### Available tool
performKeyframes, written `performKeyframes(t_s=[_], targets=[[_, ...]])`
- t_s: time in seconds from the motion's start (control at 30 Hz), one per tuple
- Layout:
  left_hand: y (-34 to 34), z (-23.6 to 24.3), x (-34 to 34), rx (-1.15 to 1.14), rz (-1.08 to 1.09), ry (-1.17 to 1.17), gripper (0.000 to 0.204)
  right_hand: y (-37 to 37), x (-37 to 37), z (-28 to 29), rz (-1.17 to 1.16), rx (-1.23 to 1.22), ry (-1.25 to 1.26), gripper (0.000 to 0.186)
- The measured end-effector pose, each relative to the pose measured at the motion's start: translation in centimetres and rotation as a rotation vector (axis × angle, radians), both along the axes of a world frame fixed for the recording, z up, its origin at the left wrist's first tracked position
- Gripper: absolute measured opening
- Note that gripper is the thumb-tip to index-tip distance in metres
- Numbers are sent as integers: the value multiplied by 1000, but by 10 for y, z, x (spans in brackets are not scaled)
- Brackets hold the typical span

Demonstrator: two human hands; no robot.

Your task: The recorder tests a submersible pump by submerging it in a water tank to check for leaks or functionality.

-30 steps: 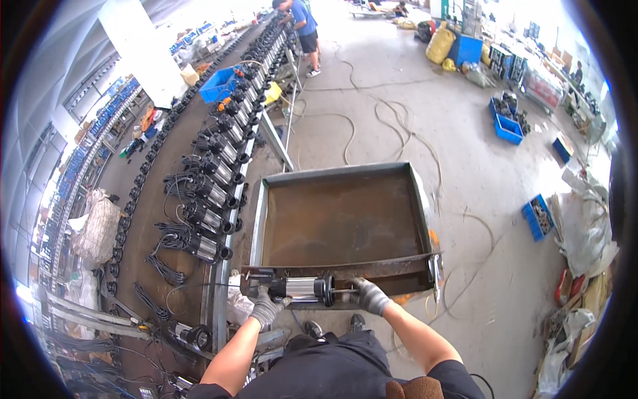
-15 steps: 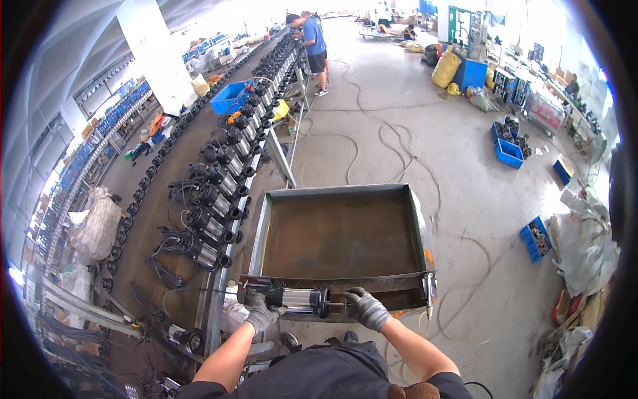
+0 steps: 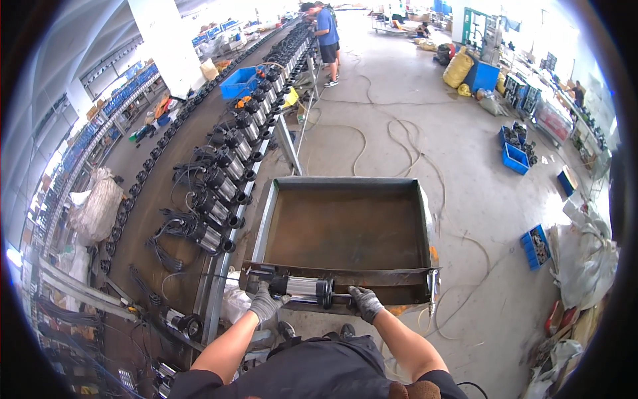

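Note:
A silver cylindrical pump motor (image 3: 306, 286) with black ends lies on its side along the near edge of a rectangular metal tank (image 3: 352, 180) with a brown bottom. My left hand (image 3: 266, 305), in a grey glove, is closed around the black end on the left, fingers partly hidden. A thin shaft (image 3: 341, 295) sticks out of the motor's right end, past a round black flange. My gloved right hand (image 3: 365, 304) closes on the shaft's outer end. From the motor's left end a dark cable runs left toward the bench.
Several similar motors (image 3: 216, 209) with coiled cables line the long bench (image 3: 149, 229) at left. A blue crate (image 3: 239, 82) stands farther along it. Hoses (image 3: 415, 159) cross the floor; blue bins (image 3: 535, 247) sit at right. Two people (image 3: 327, 40) stand by the bench's far end.
The view has shifted slightly, so the scene sits a little to the right. My right hand has rolled a little around the shaft end. The motor stays along the tank's near edge.

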State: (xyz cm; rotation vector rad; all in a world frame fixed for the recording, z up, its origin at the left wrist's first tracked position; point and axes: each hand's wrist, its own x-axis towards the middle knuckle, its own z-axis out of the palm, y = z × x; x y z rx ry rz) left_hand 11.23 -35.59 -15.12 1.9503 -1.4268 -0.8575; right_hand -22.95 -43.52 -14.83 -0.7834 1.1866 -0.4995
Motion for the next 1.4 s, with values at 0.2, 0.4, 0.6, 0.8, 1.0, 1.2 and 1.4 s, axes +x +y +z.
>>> performKeyframes(t_s=[0.2, 0.4, 0.6, 0.8, 1.0, 1.2, 1.4], targets=[[-8, -40, 14, 12, 96, -152, 65, 3, 6, 5, -86, 140, -31, 35], [-8, -17, 4, -2, 43, 62, 67, 1, -26, 8, -192, -496, 373, 33], [-6, 30, -13, 15, 35, 166, 81, 31, -165, 0, -634, -747, 1336, 35], [-11, 35, -17, -13, 71, 159, 75, 38, -198, -12, -359, -211, 1216, 69], [-11, 44, -19, 14, 69, 245, 76, -55, -169, 10, -568, -206, 836, 50], [-13, 34, -16, -71, 113, 202, 72, -55, -139, 0, -512, -523, 970, 31], [-17, 45, -13, -56, -6, -35, 70, 11, -45, -5, -467, -412, 125, 10]])
